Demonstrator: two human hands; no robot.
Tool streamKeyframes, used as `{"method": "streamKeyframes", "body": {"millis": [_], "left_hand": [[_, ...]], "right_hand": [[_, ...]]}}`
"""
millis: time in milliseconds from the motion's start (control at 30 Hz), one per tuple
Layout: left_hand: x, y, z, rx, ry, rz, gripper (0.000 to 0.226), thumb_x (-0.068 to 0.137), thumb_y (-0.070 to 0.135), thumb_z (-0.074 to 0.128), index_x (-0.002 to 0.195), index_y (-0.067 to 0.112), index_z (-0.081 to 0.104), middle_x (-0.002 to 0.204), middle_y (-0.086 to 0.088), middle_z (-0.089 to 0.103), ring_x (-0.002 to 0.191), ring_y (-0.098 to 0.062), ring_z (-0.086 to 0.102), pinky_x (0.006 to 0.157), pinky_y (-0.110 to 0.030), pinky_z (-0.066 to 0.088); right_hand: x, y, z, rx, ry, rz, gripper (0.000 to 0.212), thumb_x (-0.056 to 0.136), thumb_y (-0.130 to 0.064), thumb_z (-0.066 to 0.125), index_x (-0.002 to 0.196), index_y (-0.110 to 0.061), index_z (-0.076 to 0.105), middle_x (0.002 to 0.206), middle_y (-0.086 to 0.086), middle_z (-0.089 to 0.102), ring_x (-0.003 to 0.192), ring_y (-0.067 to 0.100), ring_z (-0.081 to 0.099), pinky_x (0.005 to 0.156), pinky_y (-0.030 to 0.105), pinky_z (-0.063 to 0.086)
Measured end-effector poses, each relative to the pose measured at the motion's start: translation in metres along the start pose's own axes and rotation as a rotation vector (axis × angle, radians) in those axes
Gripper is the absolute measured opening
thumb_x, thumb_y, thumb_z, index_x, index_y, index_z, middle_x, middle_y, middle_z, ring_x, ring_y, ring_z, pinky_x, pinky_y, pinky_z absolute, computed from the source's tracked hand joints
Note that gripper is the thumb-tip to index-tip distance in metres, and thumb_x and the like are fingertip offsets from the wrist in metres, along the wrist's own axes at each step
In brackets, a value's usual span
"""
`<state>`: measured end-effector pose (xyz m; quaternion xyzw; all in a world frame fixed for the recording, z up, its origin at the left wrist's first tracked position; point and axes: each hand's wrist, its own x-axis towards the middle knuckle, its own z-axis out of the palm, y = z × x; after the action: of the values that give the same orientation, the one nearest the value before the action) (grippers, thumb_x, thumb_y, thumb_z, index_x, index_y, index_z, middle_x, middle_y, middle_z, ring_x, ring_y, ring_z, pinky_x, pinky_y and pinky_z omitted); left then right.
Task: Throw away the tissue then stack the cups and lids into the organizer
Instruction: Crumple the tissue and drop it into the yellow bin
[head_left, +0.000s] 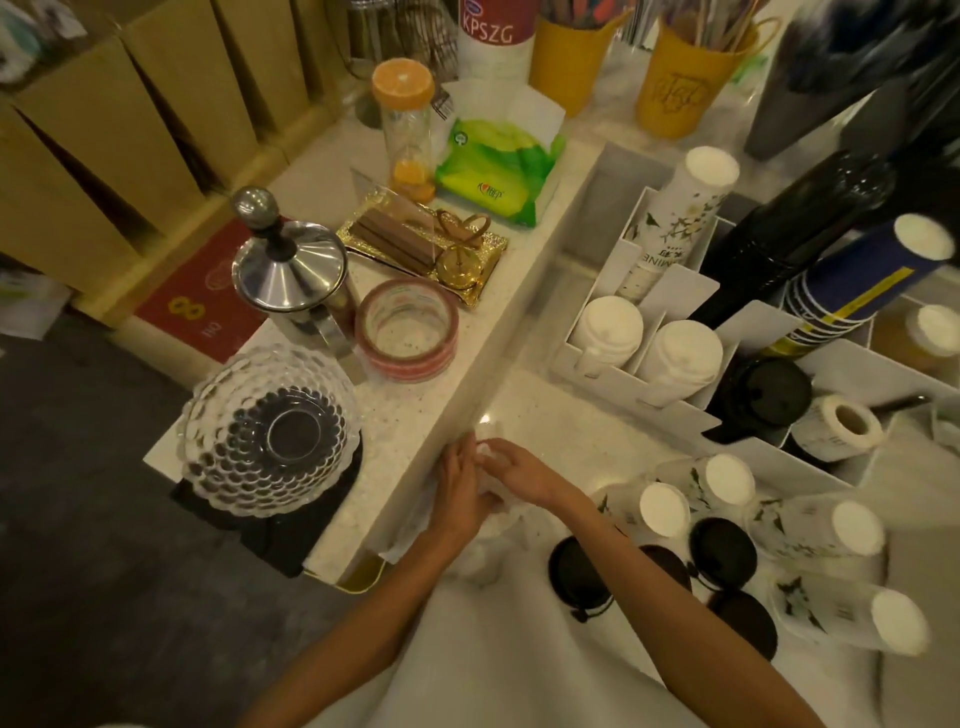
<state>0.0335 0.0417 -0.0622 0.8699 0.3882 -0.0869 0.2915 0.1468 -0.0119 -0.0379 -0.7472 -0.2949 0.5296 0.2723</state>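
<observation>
On the white counter (545, 431), left hand (460, 493) and right hand (511, 470) both grip the tissue (488, 457) (crumpled, white).

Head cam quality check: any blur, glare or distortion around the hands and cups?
Head view: dim, warm yellow cast; wide-angle bending toward the edges; top-right corner smeared. Both hands, left hand and right hand, are soft, and the white tissue between them blends into the pale counter. Small glare spot just above it.
</observation>
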Motion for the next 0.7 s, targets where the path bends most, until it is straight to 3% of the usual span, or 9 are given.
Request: {"method": "streamKeyframes", "body": {"millis": [100, 167, 267, 333, 433, 500, 600, 633, 700], "left_hand": [[-0.014, -0.005, -0.003, -0.375, -0.062, -0.003, 0.092, 0.085, 0.025, 0.074, 0.153, 0.023, 0.013, 0.150, -0.003, 0.027, 0.134, -0.016, 0.034, 0.112, -0.023, 0.032], [-0.024, -0.002, -0.002, -0.464, -0.097, 0.053, 0.071, 0.091, 0.020, 0.069, 0.149, 0.022, 0.028, 0.140, 0.003, 0.039, 0.121, -0.005, 0.041, 0.098, -0.006, 0.034], [-0.034, -0.002, 0.000, -0.580, -0.134, 0.056, 0.028, 0.094, 0.000, 0.059, 0.121, 0.004, 0.056, 0.111, -0.016, 0.063, 0.098, -0.016, 0.059, 0.093, -0.018, 0.043], [-0.039, -0.007, -0.003, -0.682, -0.111, -0.039, 0.019, 0.094, -0.001, 0.058, 0.110, 0.008, 0.061, 0.097, -0.008, 0.063, 0.084, -0.011, 0.058, 0.080, -0.018, 0.044], [-0.043, -0.012, -0.010, -0.777, -0.078, -0.171, 0.018, 0.099, 0.009, 0.052, 0.104, 0.000, 0.066, 0.097, -0.012, 0.064, 0.091, -0.019, 0.058, 0.067, -0.012, 0.044], [-0.046, -0.010, -0.014, -0.817, -0.154, -0.262, 0.020, 0.101, 0.014, 0.047, 0.096, 0.006, 0.065, 0.100, -0.015, 0.067, 0.091, -0.023, 0.060, 0.069, -0.022, 0.047], [-0.054, -0.010, -0.025, -0.949, -0.339, -0.420, 0.033, 0.104, 0.019, 0.037, 0.118, -0.001, 0.058, 0.115, -0.013, 0.061, 0.095, -0.024, 0.055, 0.067, -0.029, 0.047], [-0.058, -0.011, -0.028, -1.017, -0.420, -0.450, 0.037, 0.105, 0.019, 0.034, 0.127, -0.004, 0.053, 0.121, -0.016, 0.060, 0.101, -0.026, 0.055, 0.072, -0.031, 0.049], [-0.070, -0.012, -0.032, -1.126, -0.581, -0.480, 0.041, 0.107, 0.015, 0.029, 0.139, -0.006, 0.042, 0.140, -0.025, 0.048, 0.119, -0.033, 0.051, 0.103, -0.043, 0.044]], "right_hand": [[-0.012, 0.002, 0.005, 0.055, -0.020, 0.072, 0.045, 0.101, -0.041, 0.039, 0.131, -0.011, 0.054, 0.137, 0.009, 0.054, 0.123, 0.022, 0.052, 0.102, 0.030, 0.037], [-0.026, 0.006, 0.005, 0.113, -0.060, 0.095, 0.044, 0.102, -0.040, 0.037, 0.126, -0.009, 0.058, 0.132, 0.011, 0.058, 0.118, 0.022, 0.055, 0.106, 0.034, 0.040], [-0.061, 0.010, 0.004, 0.166, -0.071, -0.012, 0.033, 0.101, -0.035, 0.042, 0.117, -0.017, 0.065, 0.121, 0.002, 0.065, 0.112, 0.015, 0.059, 0.100, 0.025, 0.044], [-0.084, 0.014, 0.008, 0.128, 0.046, -0.154, 0.029, 0.100, -0.029, 0.048, 0.123, -0.022, 0.064, 0.127, -0.005, 0.063, 0.117, 0.010, 0.057, 0.102, 0.023, 0.043], [-0.108, 0.019, 0.018, -0.117, 0.139, -0.303, 0.041, 0.098, -0.023, 0.054, 0.138, -0.019, 0.051, 0.143, 0.004, 0.051, 0.129, 0.014, 0.048, 0.104, 0.035, 0.044], [-0.119, 0.018, 0.031, -0.260, 0.112, -0.283, 0.060, 0.096, -0.029, 0.056, 0.150, -0.025, 0.029, 0.158, 0.004, 0.028, 0.140, 0.021, 0.032, 0.109, 0.041, 0.038], [-0.127, 0.015, 0.060, -0.438, 0.105, -0.235, 0.085, 0.091, -0.041, 0.060, 0.153, -0.034, 0.002, 0.163, -0.004, 0.003, 0.142, 0.020, 0.016, 0.116, 0.040, 0.024], [-0.128, 0.015, 0.071, -0.481, 0.131, -0.229, 0.089, 0.090, -0.041, 0.062, 0.153, -0.032, -0.001, 0.162, -0.003, 0.003, 0.140, 0.021, 0.017, 0.115, 0.040, 0.024], [-0.130, 0.016, 0.088, -0.539, 0.237, -0.224, 0.085, 0.090, -0.037, 0.063, 0.153, -0.025, 0.009, 0.158, 0.005, 0.019, 0.132, 0.027, 0.029, 0.109, 0.038, 0.030]]}}
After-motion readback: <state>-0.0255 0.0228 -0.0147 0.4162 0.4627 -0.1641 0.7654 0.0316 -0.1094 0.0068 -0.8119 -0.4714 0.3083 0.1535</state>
